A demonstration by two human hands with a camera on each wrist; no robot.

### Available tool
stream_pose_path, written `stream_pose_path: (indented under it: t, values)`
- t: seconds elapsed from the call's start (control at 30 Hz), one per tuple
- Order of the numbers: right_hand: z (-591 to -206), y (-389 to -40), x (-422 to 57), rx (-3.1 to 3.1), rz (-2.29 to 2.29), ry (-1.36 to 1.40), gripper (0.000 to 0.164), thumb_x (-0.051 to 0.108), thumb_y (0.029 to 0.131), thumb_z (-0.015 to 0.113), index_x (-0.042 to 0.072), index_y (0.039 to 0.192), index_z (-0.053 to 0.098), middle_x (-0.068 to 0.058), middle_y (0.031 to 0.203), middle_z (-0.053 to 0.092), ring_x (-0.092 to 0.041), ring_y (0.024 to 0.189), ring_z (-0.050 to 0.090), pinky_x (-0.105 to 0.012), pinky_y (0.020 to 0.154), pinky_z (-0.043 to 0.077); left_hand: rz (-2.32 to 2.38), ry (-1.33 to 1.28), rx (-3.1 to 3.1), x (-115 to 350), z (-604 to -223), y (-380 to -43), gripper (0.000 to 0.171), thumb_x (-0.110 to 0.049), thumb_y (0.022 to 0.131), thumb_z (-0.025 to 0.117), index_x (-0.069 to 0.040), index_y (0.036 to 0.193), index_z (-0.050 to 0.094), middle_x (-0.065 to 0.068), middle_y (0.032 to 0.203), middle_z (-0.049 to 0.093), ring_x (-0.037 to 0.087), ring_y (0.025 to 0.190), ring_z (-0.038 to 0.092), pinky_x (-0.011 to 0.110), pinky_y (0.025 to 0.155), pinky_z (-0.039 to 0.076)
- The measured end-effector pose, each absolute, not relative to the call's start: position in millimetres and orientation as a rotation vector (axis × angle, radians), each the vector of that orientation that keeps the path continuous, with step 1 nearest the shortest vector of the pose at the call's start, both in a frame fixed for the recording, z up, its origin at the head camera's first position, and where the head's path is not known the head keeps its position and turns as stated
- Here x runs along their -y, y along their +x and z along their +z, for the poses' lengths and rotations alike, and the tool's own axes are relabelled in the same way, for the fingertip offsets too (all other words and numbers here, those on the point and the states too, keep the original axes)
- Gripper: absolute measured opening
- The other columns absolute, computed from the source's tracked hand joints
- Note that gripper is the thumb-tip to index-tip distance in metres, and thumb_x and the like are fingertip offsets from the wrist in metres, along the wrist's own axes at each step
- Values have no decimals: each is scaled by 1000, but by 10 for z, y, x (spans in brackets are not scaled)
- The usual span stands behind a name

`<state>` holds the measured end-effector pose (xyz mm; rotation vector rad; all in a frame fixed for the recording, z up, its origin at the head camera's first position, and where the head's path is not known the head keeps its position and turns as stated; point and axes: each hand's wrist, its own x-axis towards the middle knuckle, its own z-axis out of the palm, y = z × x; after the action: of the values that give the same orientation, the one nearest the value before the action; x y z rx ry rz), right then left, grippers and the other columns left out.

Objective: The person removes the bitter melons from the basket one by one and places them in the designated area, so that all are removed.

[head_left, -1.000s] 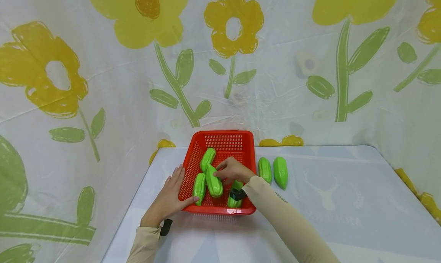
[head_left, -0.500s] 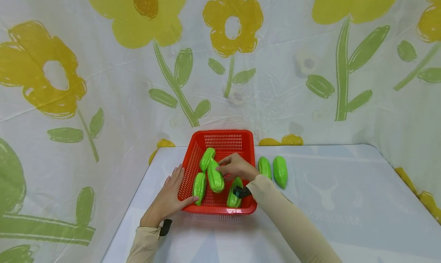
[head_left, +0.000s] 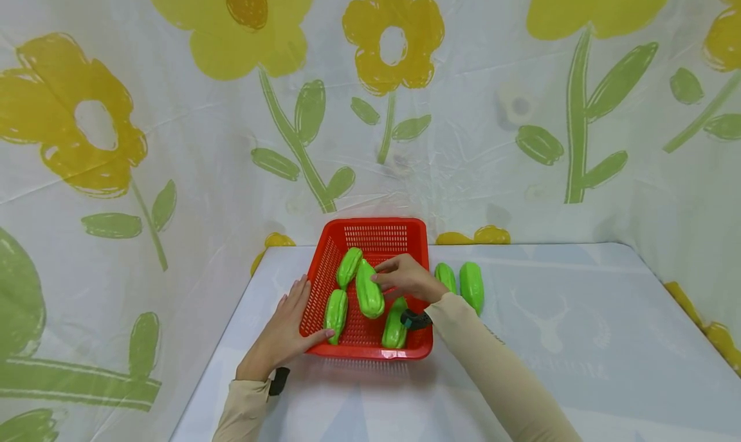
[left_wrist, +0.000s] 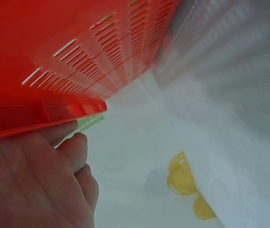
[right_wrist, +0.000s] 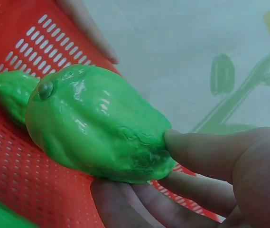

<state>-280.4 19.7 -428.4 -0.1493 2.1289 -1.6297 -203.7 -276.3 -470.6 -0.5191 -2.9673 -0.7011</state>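
Observation:
A red plastic basket [head_left: 370, 352] with slotted walls stands on the table in the head view. My right hand [head_left: 408, 278] pinches a glossy green ridged gourd [head_left: 369, 293] by one end, thumb on one side and fingers on the other. In the right wrist view this gourd [right_wrist: 97, 123] points its round, nubbed end away from the hand. Around it in the basket lie three similar gourds: one at the back left [head_left: 349, 268], one at the front left [head_left: 336, 316] and one at the front right [head_left: 395, 326]. My left hand [head_left: 283, 339] rests along the basket's left rim, fingers straight, thumb reaching over the front corner.
Two more green gourds lie on the table right of the basket, a partly hidden one [head_left: 445, 277] and a larger one [head_left: 472, 286]. A pale printed cloth [head_left: 544, 339] covers the tabletop. Flower-patterned curtains [head_left: 475, 139] hang behind it and at the sides.
My right hand has moved the pinched gourd to the right and slightly back, away from the front-left gourd. My left hand and the basket have stayed in place.

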Motion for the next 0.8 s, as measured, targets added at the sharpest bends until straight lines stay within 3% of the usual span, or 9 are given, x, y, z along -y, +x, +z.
stream_pose_path:
  t: [0.2, 0.33, 0.8]
  values:
    - [-4239, -2786, -281, -2107, -1677, -138, 44, 17, 98, 71, -1, 137, 64, -21, 134, 68, -29, 108, 73, -52, 96, 61, -701, -523, 2957, 2768, -4705, -2033, 117, -68, 84, 68, -1, 165, 16, 15, 175, 14, 40, 162, 14, 64, 129, 17]
    - [-4233, -2789, -338, -2111, -1676, -140, 43, 18, 99, 71, 1, 138, 65, -20, 134, 68, -26, 103, 73, -49, 92, 63, -698, -527, 2953, 2767, -4700, -2033, 117, -68, 85, 68, -1, 165, 16, 16, 175, 14, 39, 162, 14, 64, 129, 18]
    - [-4136, -2731, -559, -2071, -1769, -206, 43, 15, 101, 67, -4, 138, 62, -20, 126, 72, -20, 94, 76, -52, 96, 60, -696, -519, 2968, 2778, -4710, -2036, 118, -68, 85, 68, -2, 165, 14, 14, 175, 12, 38, 163, 11, 63, 130, 16]
